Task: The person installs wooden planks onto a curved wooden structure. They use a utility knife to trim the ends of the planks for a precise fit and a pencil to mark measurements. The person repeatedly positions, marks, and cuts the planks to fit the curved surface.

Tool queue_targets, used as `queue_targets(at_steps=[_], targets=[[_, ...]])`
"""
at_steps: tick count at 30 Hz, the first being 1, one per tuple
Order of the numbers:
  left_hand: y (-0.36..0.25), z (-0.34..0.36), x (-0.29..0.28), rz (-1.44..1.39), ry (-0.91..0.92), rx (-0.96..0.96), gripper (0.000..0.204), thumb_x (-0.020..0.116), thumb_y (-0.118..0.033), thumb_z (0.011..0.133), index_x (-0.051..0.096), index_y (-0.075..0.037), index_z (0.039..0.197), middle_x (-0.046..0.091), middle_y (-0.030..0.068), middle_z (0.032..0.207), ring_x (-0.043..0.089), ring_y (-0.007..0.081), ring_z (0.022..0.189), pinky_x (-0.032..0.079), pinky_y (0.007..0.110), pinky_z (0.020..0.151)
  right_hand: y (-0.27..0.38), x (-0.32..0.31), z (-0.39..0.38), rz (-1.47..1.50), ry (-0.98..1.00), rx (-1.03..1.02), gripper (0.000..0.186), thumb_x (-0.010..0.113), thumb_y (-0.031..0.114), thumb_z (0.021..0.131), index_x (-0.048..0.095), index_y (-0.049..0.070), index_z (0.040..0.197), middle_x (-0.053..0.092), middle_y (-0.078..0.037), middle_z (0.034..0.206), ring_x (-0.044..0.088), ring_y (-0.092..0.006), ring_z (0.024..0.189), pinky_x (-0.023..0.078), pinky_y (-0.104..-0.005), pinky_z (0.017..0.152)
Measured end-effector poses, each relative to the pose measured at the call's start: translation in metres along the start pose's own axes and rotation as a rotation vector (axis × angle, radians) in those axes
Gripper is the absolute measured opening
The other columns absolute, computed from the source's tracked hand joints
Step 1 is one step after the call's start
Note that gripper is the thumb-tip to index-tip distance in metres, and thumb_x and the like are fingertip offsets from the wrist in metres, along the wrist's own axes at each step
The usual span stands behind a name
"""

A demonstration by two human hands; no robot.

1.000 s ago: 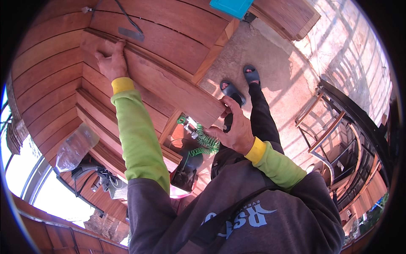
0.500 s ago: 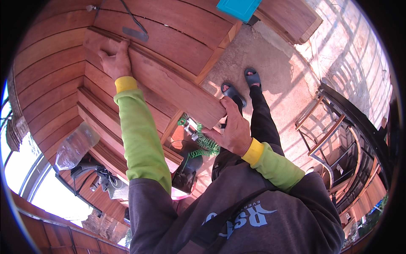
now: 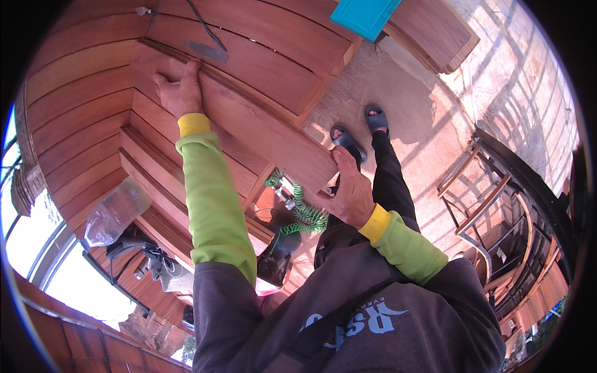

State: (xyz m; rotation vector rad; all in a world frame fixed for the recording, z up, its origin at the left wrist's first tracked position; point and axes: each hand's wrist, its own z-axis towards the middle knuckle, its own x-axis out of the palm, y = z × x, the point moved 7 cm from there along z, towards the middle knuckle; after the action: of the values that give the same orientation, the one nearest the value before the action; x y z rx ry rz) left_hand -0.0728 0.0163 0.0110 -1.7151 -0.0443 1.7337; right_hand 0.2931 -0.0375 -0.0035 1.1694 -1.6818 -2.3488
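Long, flat, reddish-brown wooden plank (image 3: pixel 249 121) steadied by bare L hand (image 3: pixel 180 93) & bare R hand (image 3: pixel 351 193)

Plank is laid diagonally over the slatted reddish-brown wooden tabletop (image 3: pixel 267 65), from upper L down to the wearer's front, w/ its near end run out past the tabletop edge. Straight sides & a squared near end are shown; the face is smooth & matte, w/ faint grain, paler toward the near end. L hand is rested on the far part, thumb & forefinger spread wide, nothing enclosed. By R hand the near end is gripped: fingers at one corner, thumb at the other, parted approx. by the plank's width.

Tabletop is made up of broad parallel boards w/ dark seams. Below it, near R hand, a springy green coiled plastic hose (image 3: pixel 308 214) is seen. At lower L, a crinkled clear plastic bag (image 3: pixel 118 211) is set beside stacked brown wooden boards (image 3: pixel 158 180). At top, a flat teal rectangular item (image 3: pixel 365 17) is placed next to a thick brown wooden slab (image 3: pixel 435 31). Rough grey-pink concrete floor (image 3: pixel 404 81) is striped w/ shadow; dark rubber slides (image 3: pixel 377 119) are worn on it.
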Motion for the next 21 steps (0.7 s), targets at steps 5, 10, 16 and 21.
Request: queue_targets(at_steps=[5, 10, 16, 21], targets=[[-0.009, -0.008, -0.004, -0.025, -0.008, -0.008, 0.102, 0.076, -0.040, 0.061, 0.031, 0.008, 0.139, 0.032, 0.0304, 0.143, 0.035, 0.0399, 0.132, 0.030, 0.038, 0.110, 0.005, -0.002, 0.002, -0.051, -0.039, -0.117, 0.090, 0.084, 0.020, 0.061, 0.031, -0.011, 0.127, 0.053, -0.029, 0.112, 0.060, -0.0383, 0.099, 0.056, -0.0367, 0.070], [-0.008, -0.010, -0.003, -0.104, -0.019, 0.005, 0.101, 0.075, -0.039, 0.062, 0.030, 0.009, 0.139, 0.030, 0.0324, 0.142, 0.033, 0.0416, 0.133, 0.030, 0.038, 0.110, 0.007, -0.001, 0.002, 0.006, -0.005, -0.105, 0.091, 0.083, 0.018, 0.061, 0.028, -0.009, 0.129, 0.051, -0.030, 0.114, 0.059, -0.0426, 0.098, 0.056, -0.0396, 0.072], [-0.006, -0.009, -0.005, -0.132, -0.022, -0.019, 0.100, 0.076, -0.036, 0.062, 0.030, 0.009, 0.139, 0.031, 0.0315, 0.143, 0.033, 0.0413, 0.132, 0.030, 0.038, 0.109, 0.008, -0.003, 0.003, 0.022, 0.009, -0.130, 0.094, 0.083, 0.014, 0.059, 0.027, -0.009, 0.131, 0.049, -0.030, 0.117, 0.058, -0.0449, 0.099, 0.055, -0.0431, 0.076], [-0.007, -0.009, -0.006, -0.201, -0.029, -0.021, 0.101, 0.077, -0.035, 0.062, 0.030, 0.008, 0.140, 0.031, 0.0287, 0.144, 0.033, 0.0392, 0.133, 0.030, 0.037, 0.110, 0.006, -0.002, 0.004, 0.069, 0.001, -0.131, 0.096, 0.083, 0.012, 0.056, 0.026, -0.008, 0.130, 0.048, -0.029, 0.116, 0.057, -0.0440, 0.097, 0.055, -0.0421, 0.072]])
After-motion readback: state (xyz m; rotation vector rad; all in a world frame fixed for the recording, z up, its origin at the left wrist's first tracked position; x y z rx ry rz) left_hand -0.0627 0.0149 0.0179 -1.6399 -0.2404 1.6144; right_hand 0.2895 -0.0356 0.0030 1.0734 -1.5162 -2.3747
